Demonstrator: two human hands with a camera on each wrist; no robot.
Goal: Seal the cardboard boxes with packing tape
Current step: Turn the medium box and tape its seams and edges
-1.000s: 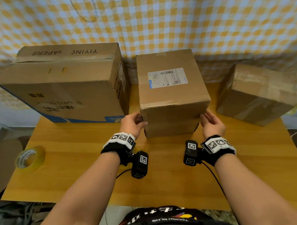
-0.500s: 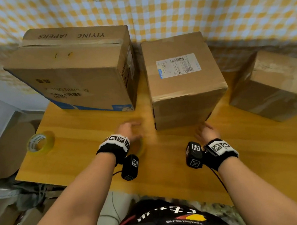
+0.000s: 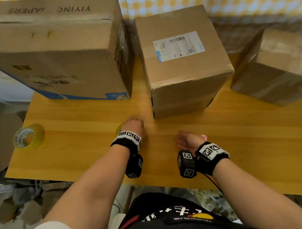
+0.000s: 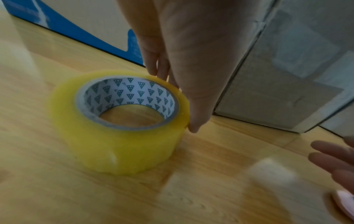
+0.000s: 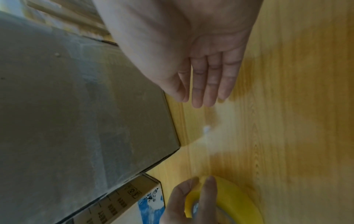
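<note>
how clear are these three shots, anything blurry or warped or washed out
Head view: wide-angle bending at the edges, the right box smeared, the shipping label too soft to read. Left wrist view: the tape roll under the left hand is fairly clear, the lower right corner streaked. Right wrist view: the right hand soft, pale glare on the table, the box beside it dim.

In the head view the tape roll (image 3: 119, 131) by the left hand (image 3: 133, 125) is almost wholly hidden behind that hand, and the fingers cannot be made out. The large box (image 3: 52, 53) is cut off by the left and top edges, the right box (image 3: 278, 67) by the right edge and blurred. The print on the shipping label (image 3: 178, 46) is too small to be read.
</note>
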